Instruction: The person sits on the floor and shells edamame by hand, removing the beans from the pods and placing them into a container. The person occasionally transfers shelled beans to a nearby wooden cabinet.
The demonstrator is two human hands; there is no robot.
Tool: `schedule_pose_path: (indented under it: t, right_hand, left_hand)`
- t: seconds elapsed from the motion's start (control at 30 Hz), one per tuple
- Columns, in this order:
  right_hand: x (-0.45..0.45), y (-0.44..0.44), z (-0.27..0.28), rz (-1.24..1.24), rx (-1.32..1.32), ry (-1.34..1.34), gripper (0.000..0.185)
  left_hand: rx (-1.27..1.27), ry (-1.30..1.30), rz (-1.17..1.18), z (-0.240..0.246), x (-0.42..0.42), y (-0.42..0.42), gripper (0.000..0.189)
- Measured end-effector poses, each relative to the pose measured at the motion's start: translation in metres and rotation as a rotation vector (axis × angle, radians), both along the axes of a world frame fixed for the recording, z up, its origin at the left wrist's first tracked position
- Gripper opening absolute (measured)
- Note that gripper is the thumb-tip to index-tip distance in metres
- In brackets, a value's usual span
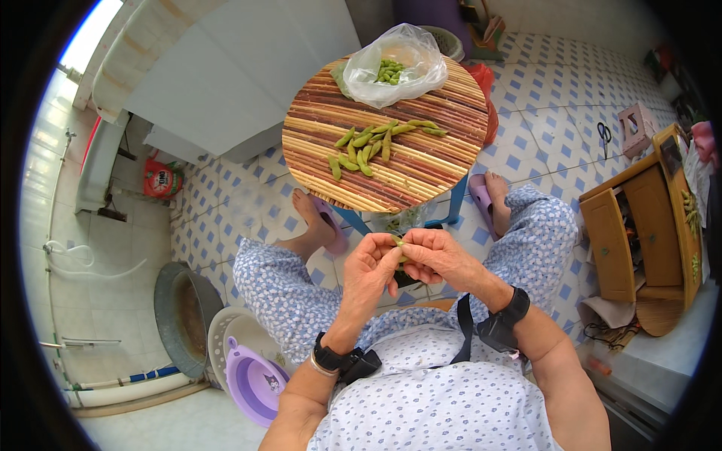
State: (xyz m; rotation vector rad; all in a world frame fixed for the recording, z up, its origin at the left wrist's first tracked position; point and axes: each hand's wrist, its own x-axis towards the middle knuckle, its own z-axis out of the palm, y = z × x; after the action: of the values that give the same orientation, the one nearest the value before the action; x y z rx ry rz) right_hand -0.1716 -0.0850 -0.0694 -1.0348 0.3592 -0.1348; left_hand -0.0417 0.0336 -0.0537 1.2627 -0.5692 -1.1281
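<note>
Between my two hands, just past the near edge of the round table, is a green soybean pod [399,241]. My left hand [370,262] pinches it with thumb and fingertips, and my right hand [437,253] grips it from the other side. The fingers partly cover the pod. Several more pods [366,147] lie in a loose pile on the striped round tabletop [321,113]. Behind them, a clear plastic bag [361,79] stands with its mouth spread, and shelled green beans [390,72] show inside.
A red plastic bag [489,107] hangs at the table's right side. Purple and white basins [240,366] and a metal tub [169,315] stand at left. At right are a wooden cabinet [654,225] with a door ajar, black-handled scissors [604,135] and a pink stool [637,127].
</note>
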Motion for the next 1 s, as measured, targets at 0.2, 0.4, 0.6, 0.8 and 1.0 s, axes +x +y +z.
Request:
schedule_pose_path:
  t: [0.2,0.4,0.6,0.8,1.0]
  right_hand:
    - [-0.001,0.003,-0.006,0.033,-0.062,0.0,0.028]
    - [0.003,0.011,-0.015,-0.047,-0.019,0.004,0.032]
    - [0.006,0.011,-0.025,-0.019,0.136,0.059,0.028]
    - [0.006,0.008,-0.027,0.04,0.121,0.034,0.024]
    - [0.004,0.009,-0.03,-0.094,0.094,0.071,0.02]
  left_hand:
    - [0.025,-0.086,0.051,-0.011,0.003,-0.001,0.015]
    - [0.028,-0.145,0.042,-0.019,0.003,-0.002,0.016]
    - [0.055,0.067,0.017,-0.024,0.005,0.002,0.021]
    - [0.072,0.083,0.081,-0.024,0.008,0.002,0.018]
    - [0.023,-0.097,0.188,-0.033,0.01,0.002,0.015]
